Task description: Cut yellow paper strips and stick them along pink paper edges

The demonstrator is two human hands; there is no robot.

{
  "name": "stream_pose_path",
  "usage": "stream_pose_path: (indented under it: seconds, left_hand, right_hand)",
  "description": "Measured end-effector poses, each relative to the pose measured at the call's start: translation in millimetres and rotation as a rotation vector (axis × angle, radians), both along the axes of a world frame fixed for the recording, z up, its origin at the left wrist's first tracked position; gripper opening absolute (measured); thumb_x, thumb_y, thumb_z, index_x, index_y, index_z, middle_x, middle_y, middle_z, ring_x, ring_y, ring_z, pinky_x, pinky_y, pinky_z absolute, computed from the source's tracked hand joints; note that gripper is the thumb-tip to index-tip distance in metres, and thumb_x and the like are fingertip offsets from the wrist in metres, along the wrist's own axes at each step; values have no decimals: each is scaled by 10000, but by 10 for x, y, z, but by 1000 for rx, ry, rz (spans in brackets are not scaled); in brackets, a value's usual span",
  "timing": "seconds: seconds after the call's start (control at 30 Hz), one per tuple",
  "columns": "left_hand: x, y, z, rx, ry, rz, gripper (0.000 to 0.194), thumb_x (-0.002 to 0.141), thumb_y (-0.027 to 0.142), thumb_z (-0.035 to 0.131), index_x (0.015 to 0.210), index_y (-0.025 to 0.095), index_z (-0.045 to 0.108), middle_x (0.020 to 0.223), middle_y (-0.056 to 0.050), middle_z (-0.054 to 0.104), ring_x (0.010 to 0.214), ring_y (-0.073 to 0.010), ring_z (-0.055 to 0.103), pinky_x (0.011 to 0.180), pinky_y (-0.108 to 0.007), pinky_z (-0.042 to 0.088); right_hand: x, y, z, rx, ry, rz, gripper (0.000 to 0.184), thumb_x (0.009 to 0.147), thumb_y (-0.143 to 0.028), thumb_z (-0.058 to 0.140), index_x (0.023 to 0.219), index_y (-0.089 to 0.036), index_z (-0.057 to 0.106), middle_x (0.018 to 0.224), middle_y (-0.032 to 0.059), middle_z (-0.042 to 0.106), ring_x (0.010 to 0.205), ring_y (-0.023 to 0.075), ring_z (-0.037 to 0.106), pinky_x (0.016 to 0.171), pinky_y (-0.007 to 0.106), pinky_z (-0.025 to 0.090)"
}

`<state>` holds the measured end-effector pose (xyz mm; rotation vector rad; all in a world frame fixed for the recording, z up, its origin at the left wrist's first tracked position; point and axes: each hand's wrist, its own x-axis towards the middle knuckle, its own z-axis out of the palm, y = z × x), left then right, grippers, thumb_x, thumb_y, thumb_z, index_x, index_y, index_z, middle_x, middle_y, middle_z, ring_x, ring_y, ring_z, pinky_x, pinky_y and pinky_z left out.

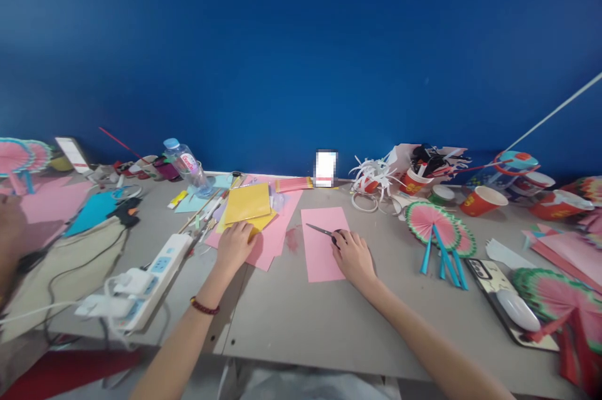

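Grey smooth desk (282,318), right hand (353,256) gripping black-handled metal scissors (318,229)
Pink paper rectangle (318,262) underneath; left hand (235,246) on flat yellow sheets (248,202), can't tell if gripping

even light, soft shadows on the desk (282,318); edges blurred, stretched.

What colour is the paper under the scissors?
The paper is plain pink, seen best in the head view.

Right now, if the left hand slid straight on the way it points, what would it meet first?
Most likely the yellow pack lying just ahead of the left hand; from this view, I cannot tell whether they already touch.
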<state>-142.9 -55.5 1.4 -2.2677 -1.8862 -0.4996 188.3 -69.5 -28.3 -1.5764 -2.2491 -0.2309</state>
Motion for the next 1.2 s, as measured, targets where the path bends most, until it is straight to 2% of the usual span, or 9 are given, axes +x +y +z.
stream_pose_path:
  seconds: [0.17,0.37,0.53,0.67,0.8,0.97,1.07,1.13,1.2]
  left_hand:
    - [78,-25,95,72,-63,-17,225,863,204,414,754,208,611,832,-92,663,776,-244,616,720,-356,434]
    - [344,-189,411,21,-208,-51,207,902,295,406,891,220,599,786,-51,680,655,-185,611,617,-279,415]
    - [678,-401,770,-379,-787,-365,220,923,414,426,927,237,555,994,-49,657,868,-180,623,649,-248,466]
    - [895,-319,863,-387,-1219,-374,312,873,534,480,858,223,504,780,-7,574,650,-126,547,542,-221,442]
    - [1041,-89,697,-462,-1498,-244,327,834,545,541,894,227,494,718,16,565,569,-109,537,488,-208,431]
    - [1171,135,268,-766,-1583,-157,342,728,494,643,814,168,594,776,-104,680,654,-219,650,524,-307,510]
    - [1269,215,9,-560,-1633,-76,288,740,457,629,777,173,597,661,-67,658,531,-179,603,451,-286,480]
    - [1324,241,-125,-406,-1605,-104,252,698,387,681,803,174,596,649,-32,638,519,-159,591,446,-266,475]
    - [1353,247,-223,-360,-1576,-133,277,650,344,729,834,173,612,684,-18,629,538,-148,588,442,-248,468]
  right_hand:
    - [11,-3,23,-17,108,22,281,924,-246,427,1145,-185,590,1090,117,642,945,262,538,799,380,419]
    - [82,59,-3,-90,274,34,286,886,-151,417,1089,-173,618,1062,109,656,954,246,564,847,383,453]
    - [155,113,-52,-124,385,25,235,852,-166,482,1010,-175,655,1079,105,639,960,234,577,861,369,477]
    - [182,124,-55,-153,368,37,214,839,-170,514,979,-174,676,1045,102,638,940,229,574,839,356,474]
    - [189,112,-4,-175,316,11,205,844,-182,534,981,-189,688,986,84,659,904,228,564,805,346,452]
    - [191,87,89,-187,220,-66,188,849,-244,580,989,-227,704,994,77,683,919,253,566,791,361,416]
    - [172,73,115,-250,252,-74,183,859,-237,560,982,-213,692,958,75,683,889,222,598,768,312,418]
    - [149,63,119,-293,291,-110,161,856,-243,549,946,-206,678,951,69,679,859,199,615,720,276,414]
    - [127,57,115,-331,332,-158,141,850,-277,543,897,-204,655,908,58,681,811,186,626,657,252,399]
